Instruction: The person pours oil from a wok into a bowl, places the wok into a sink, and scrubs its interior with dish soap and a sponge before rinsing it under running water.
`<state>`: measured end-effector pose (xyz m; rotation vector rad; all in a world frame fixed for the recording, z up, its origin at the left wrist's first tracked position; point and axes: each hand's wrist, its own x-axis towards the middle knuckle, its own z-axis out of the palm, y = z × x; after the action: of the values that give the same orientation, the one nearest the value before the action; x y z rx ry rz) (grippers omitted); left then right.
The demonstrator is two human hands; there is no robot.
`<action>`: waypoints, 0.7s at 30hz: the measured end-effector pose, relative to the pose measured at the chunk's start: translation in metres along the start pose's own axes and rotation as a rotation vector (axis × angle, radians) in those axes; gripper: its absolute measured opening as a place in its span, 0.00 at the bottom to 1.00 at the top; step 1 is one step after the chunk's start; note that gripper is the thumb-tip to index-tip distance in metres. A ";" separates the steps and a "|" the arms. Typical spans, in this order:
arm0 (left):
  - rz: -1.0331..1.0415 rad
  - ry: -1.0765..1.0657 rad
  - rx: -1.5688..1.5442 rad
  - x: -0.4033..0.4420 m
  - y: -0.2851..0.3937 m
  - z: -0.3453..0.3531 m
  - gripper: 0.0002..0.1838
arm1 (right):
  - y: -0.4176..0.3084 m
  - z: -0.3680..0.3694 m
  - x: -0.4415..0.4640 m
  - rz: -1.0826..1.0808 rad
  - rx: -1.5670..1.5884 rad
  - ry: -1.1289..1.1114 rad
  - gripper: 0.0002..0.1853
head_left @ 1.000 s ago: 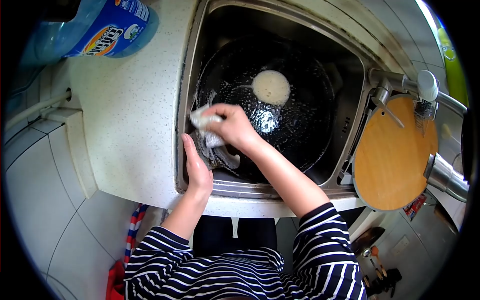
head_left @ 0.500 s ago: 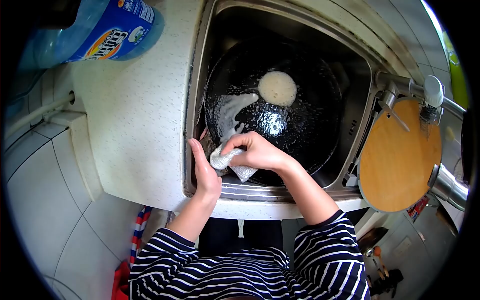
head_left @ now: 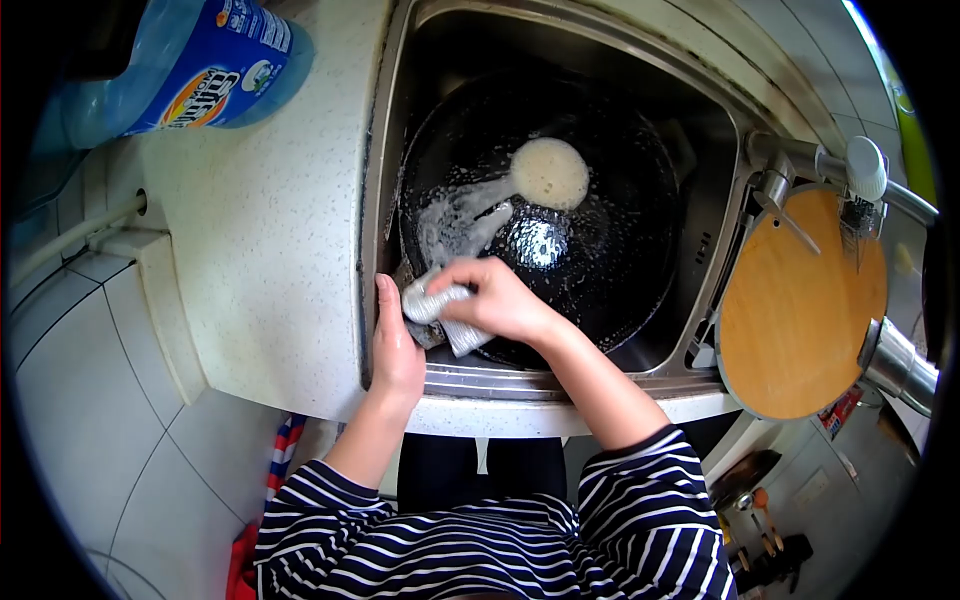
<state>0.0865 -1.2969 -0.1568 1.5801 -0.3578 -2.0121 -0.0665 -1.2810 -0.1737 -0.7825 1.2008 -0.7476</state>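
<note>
A large black pan (head_left: pixel 620 240) lies in the metal sink, wet and speckled with suds, with a round patch of pale foam (head_left: pixel 550 174) near its middle. Foam streaks run from that patch toward the near left side. My right hand (head_left: pixel 495 298) is closed on a whitish cloth (head_left: pixel 425 303) at the pan's near left edge. Just left of the cloth, my left hand (head_left: pixel 396 350) has its thumb raised along the sink's left side. Its other fingers are hidden under a dark, mottled part (head_left: pixel 428 333), perhaps the pan's handle, that the cloth touches.
A blue detergent bottle (head_left: pixel 225 75) lies on the speckled counter (head_left: pixel 260 230) at the upper left. Right of the sink (head_left: pixel 480 385) are a faucet (head_left: pixel 785 165), a round wooden board (head_left: pixel 800 310) and a metal cylinder (head_left: pixel 900 368). Utensils (head_left: pixel 765 520) show below.
My right hand and the cloth have moved down from higher on the pan's left side, then slightly left. White foam streaks now spread across the pan's left part.
</note>
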 end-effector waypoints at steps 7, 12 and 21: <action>0.031 -0.122 -0.022 0.002 -0.007 -0.010 0.35 | -0.003 0.006 0.045 -0.082 0.042 0.244 0.14; 0.094 -0.138 0.083 0.002 -0.009 -0.011 0.29 | -0.008 -0.028 0.129 -0.244 0.455 0.745 0.15; 0.103 -0.093 0.124 0.003 -0.010 -0.011 0.27 | 0.021 0.002 0.116 -0.465 -0.054 0.789 0.15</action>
<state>0.0937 -1.2890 -0.1680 1.5107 -0.5981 -2.0222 -0.0400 -1.3672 -0.2501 -0.8500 1.7642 -1.5013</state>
